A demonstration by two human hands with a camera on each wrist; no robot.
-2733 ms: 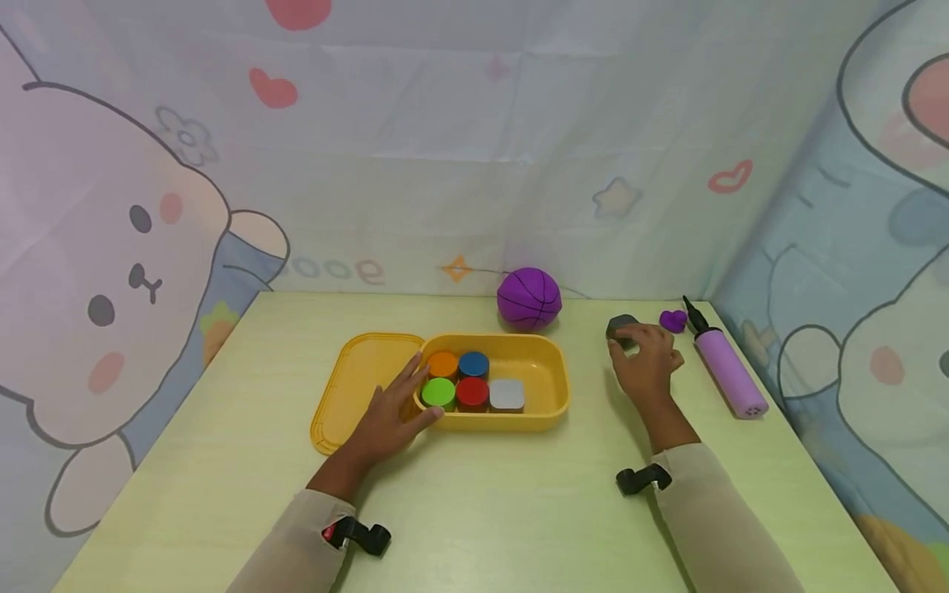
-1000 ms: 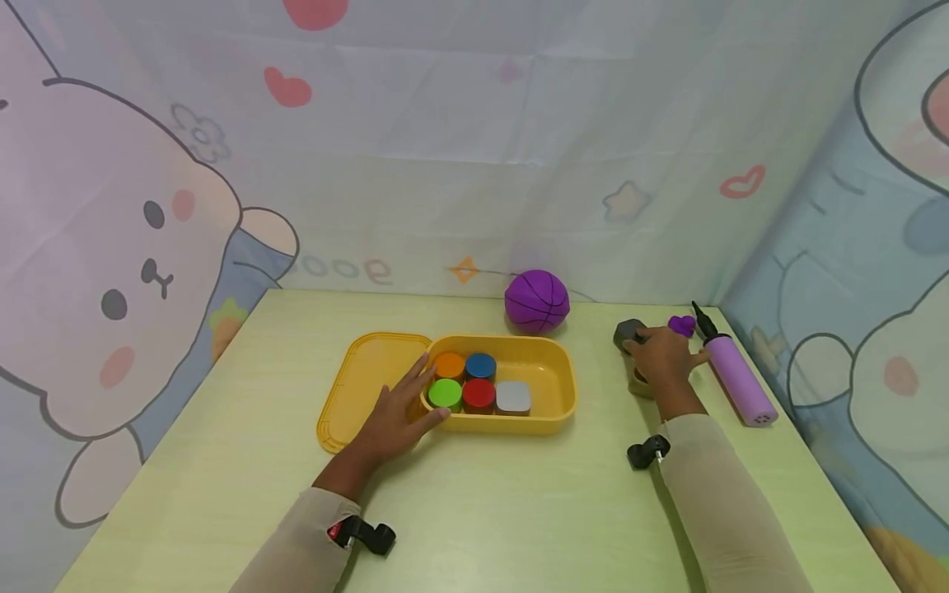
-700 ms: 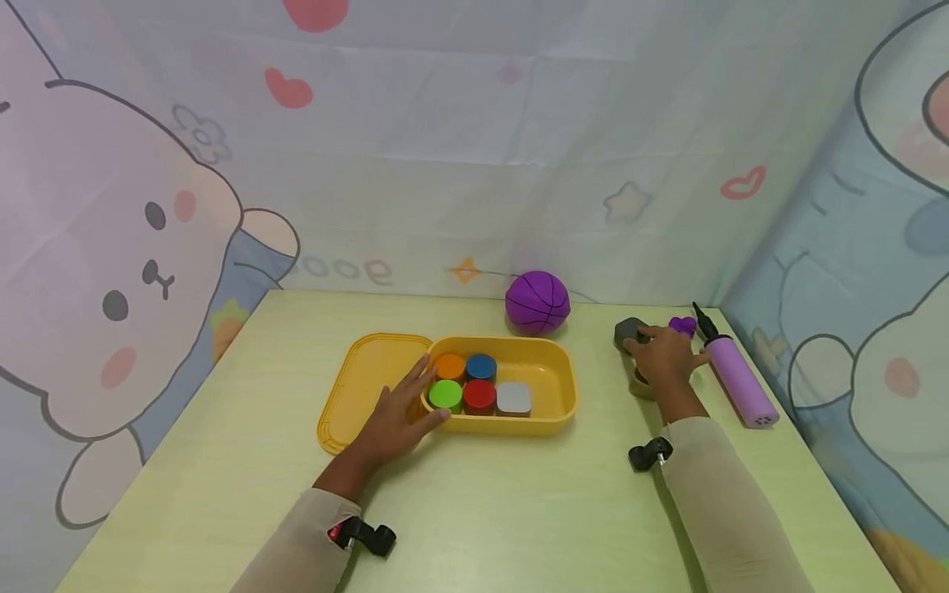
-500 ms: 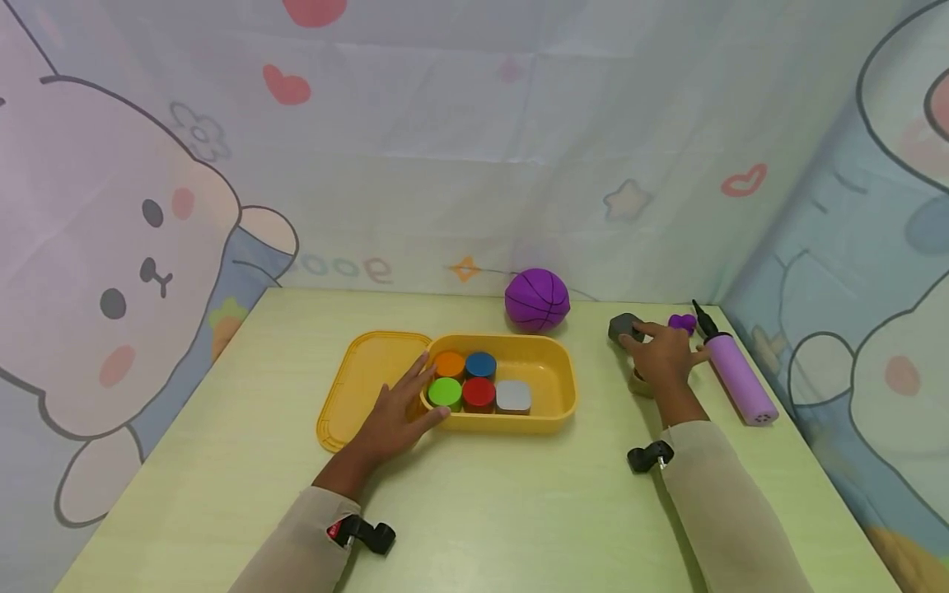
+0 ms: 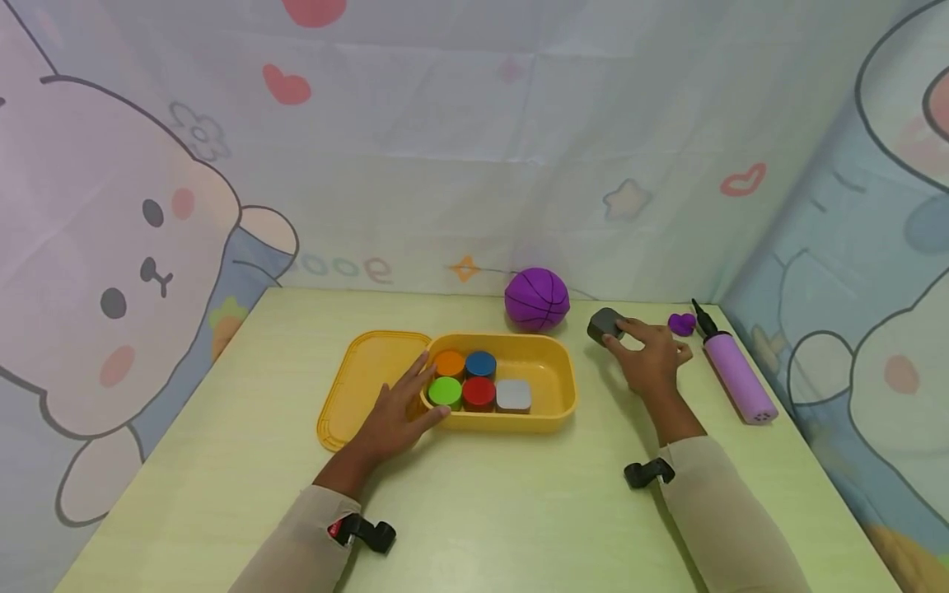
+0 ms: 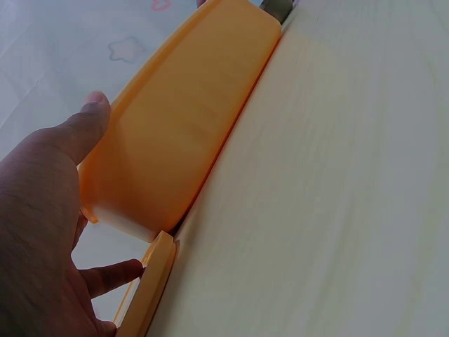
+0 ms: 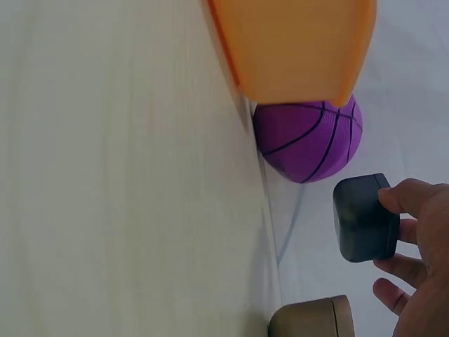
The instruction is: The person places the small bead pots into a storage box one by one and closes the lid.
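My right hand pinches a small dark grey container between thumb and fingertips. In the right wrist view, it is held apart from the tabletop. Near that hand stands a brown rounded container, hidden behind the hand in the head view. At the left end of the yellow box my left hand spreads its fingers, thumb at the rim. A fingertip touches the yellow lid beside the box. Orange, blue, green, red and light grey topped containers fill the box's left part.
Behind the box rests a purple ball with black lines. A lilac hand pump with a black nozzle lies along the table's right side, next to a small purple piece. A printed cloth hangs at the back and sides.
Over the last half second my right hand has moved left with the dark grey container, turning it slightly. The left hand and the box keep their place.
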